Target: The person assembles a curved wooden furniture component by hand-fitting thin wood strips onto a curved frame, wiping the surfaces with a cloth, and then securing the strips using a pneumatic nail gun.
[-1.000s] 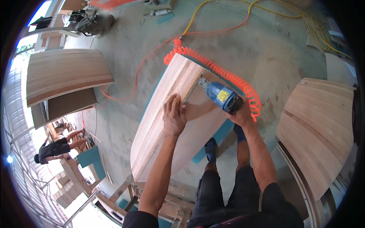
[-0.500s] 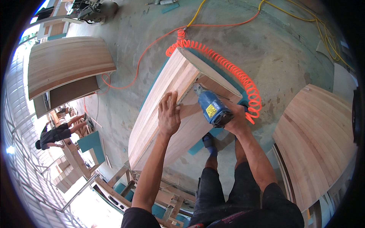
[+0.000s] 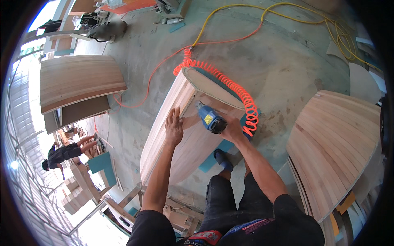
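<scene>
A curved, boat-like piece built of pale wood strips (image 3: 193, 143) stands in front of me, one corner pointing away. My right hand (image 3: 232, 130) is wrapped round the handle of a blue air nailer (image 3: 212, 119) with a yellow label. The nailer's nose is at the wood near the far corner; whether it touches cannot be made out. My left hand (image 3: 174, 129) lies on the piece's long left edge, fingers stretched forward, with nothing held in it. An orange coiled air hose (image 3: 234, 86) runs along the piece's far right side toward the nailer.
Similar curved wooden pieces stand at the left (image 3: 82, 78) and right (image 3: 336, 143). A yellow hose (image 3: 230, 5) crosses the concrete floor at the back, joined to a thin orange hose (image 3: 154, 65). Another person (image 3: 63, 155) stands at the far left near stacked timber (image 3: 76, 188).
The view has shifted, so more floor shows at the back. The nailer and both hands appear slightly farther left, still at the same corner of the wooden piece.
</scene>
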### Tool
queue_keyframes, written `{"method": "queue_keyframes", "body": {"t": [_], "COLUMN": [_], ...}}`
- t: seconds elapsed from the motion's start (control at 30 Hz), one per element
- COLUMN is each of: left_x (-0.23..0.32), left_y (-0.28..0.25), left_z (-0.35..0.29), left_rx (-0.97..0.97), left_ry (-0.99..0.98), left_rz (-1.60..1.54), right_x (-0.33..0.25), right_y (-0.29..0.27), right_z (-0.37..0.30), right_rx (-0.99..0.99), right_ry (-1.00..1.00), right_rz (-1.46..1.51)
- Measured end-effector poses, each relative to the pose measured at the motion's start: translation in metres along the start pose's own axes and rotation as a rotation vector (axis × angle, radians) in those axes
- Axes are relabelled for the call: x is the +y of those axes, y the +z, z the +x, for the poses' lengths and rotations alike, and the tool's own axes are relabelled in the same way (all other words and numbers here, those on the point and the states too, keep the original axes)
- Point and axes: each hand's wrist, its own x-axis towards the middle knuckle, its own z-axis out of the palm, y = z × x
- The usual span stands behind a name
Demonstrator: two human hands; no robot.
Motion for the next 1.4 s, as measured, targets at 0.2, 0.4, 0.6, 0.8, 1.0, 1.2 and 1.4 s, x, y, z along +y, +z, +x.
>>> {"method": "queue_keyframes", "body": {"t": [0.2, 0.4, 0.6, 0.8, 1.0, 1.2, 1.4], "left_x": [-0.002, 0.01, 0.014, 0.007, 0.005, 0.017, -0.056], "left_y": [0.001, 0.006, 0.01, 0.004, 0.0, 0.017, 0.015], "left_z": [-0.002, 0.0, -0.002, -0.002, -0.001, 0.023, 0.008], "left_rx": [-0.003, 0.05, 0.087, 0.049, -0.069, -0.208, -0.24], "left_ry": [0.002, -0.003, -0.029, -0.017, -0.254, -0.432, -0.008], "left_rz": [0.021, 0.06, 0.1, 0.118, 0.077, 0.085, 0.138], "right_x": [0.077, 0.178, 0.196, 0.153, 0.042, -0.155, -0.342], "right_y": [-0.063, -0.134, -0.182, -0.202, -0.291, -0.53, -0.741], "right_z": [-0.09, -0.139, -0.109, -0.034, 0.108, 0.093, -0.051], "right_rx": [0.112, 0.319, 0.765, 1.135, 0.983, 1.069, 1.176], "right_ry": [0.232, 0.643, 0.942, 0.808, 0.208, -0.382, -0.781], "right_rz": [0.024, -0.013, 0.723, 1.495, 1.698, 1.183, 0.725]}}
